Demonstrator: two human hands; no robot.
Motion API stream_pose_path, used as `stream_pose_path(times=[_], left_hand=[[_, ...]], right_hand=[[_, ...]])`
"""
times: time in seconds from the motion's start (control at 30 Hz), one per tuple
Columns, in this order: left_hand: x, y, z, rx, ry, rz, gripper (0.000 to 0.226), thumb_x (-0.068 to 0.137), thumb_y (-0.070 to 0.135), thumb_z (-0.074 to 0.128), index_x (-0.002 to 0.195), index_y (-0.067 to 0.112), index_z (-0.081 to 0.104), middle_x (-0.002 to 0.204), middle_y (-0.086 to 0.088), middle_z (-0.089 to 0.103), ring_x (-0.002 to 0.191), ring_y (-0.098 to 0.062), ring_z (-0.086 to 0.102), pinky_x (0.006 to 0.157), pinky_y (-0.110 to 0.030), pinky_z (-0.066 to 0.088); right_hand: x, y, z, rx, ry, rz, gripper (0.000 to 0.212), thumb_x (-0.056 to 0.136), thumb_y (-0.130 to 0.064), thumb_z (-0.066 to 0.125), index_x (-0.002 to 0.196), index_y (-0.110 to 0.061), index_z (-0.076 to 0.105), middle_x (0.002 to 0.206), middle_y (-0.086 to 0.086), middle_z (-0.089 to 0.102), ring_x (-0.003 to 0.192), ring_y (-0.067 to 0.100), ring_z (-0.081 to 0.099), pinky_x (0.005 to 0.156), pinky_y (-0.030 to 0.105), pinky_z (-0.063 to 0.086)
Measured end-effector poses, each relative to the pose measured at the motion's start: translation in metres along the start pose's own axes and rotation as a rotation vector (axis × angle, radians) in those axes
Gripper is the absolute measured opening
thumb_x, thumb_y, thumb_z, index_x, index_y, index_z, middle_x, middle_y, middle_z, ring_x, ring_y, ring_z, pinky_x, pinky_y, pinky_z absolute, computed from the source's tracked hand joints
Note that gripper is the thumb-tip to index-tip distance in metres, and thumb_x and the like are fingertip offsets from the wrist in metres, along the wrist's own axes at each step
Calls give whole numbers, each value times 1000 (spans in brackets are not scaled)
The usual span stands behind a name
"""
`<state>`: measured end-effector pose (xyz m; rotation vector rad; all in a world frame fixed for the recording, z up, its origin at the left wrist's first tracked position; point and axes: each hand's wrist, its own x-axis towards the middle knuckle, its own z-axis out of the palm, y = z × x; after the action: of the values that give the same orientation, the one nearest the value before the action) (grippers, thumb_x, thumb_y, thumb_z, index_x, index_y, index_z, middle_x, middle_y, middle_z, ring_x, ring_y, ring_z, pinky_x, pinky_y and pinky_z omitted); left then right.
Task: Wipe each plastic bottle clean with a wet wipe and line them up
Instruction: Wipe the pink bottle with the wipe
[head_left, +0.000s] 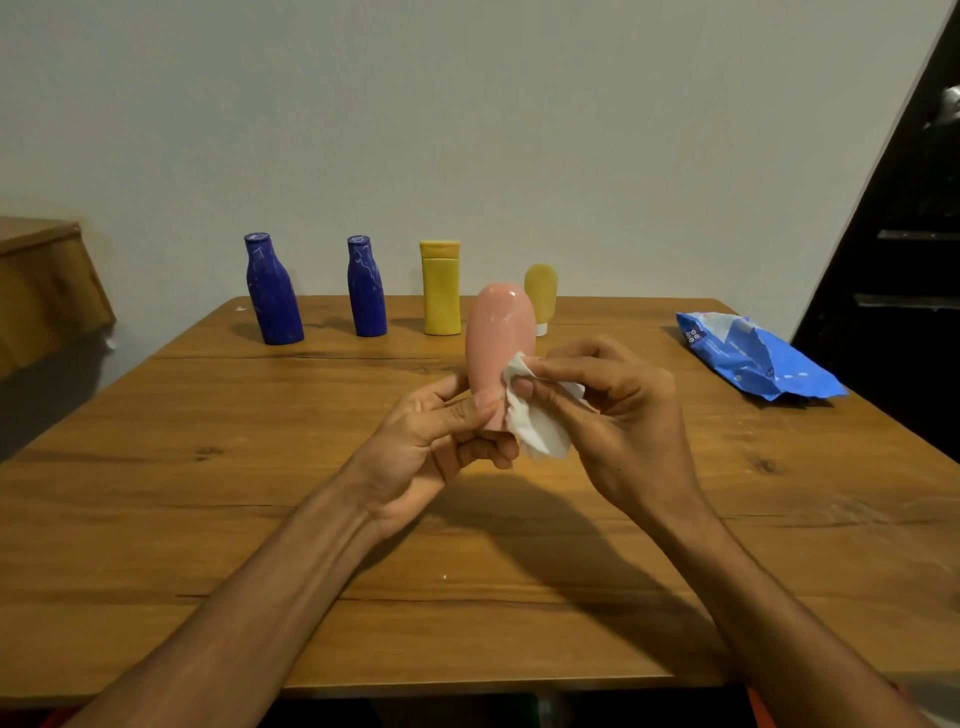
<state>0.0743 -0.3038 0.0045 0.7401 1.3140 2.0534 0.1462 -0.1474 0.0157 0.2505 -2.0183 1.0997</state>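
Pink plastic up front: the pink bottle (501, 332) is held off the tabletop (208, 467), upside down, its narrow end pinched between thumb and fingers of the left hand (436, 441), clamped firmly around it. Right beside it, the right hand (613, 400) has its fingertips closed on a crumpled white wet wipe (535, 421), pressing it against the bottle's lower side, just touching the left thumb. Beyond both hands, along the far edge by the wall, four bottles stand upright in a row: a blue bottle (274, 291) farthest to the left, a second blue bottle (367, 287) next, then a yellow bottle (441, 288), and a small yellow tube (543, 291) partly hidden behind the pink one. Off to the right of the right hand, well apart, lies a blue wipes packet (753, 358), torn open.
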Motion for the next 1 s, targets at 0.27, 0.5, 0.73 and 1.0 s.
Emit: stream_pose_path(times=[0.27,0.5,0.73,1.0], left_hand=[[3,-5,-2,27,16,-8,51,76,18,69,122,1,58,92,-15,69,72,-23,65,65,-29,58],[1,-7,1,25,40,22,55,78,19,72,128,4,55,94,-16,69,73,-23,66,66,-30,59],[0,-4,2,36,22,17,63,72,23,73,129,4,54,91,-14,70,73,-23,66,68,-30,58],[-1,-6,2,-5,6,-20,56,75,18,70,127,5,54,94,-18,69,74,-25,65,71,-31,59]], right_hand=[[4,4,-2,-39,-10,-23,20,81,-20,71,101,-16,71,95,0,65,89,8,61,66,13,48],[3,9,0,-19,43,8,21,81,-17,72,102,-13,72,95,1,65,89,10,61,66,16,48],[5,6,-2,39,81,35,22,80,-17,73,101,-14,72,91,0,67,83,11,63,63,22,52],[7,7,-5,58,123,81,22,79,-17,73,101,-11,73,95,2,68,86,8,64,65,17,51]])
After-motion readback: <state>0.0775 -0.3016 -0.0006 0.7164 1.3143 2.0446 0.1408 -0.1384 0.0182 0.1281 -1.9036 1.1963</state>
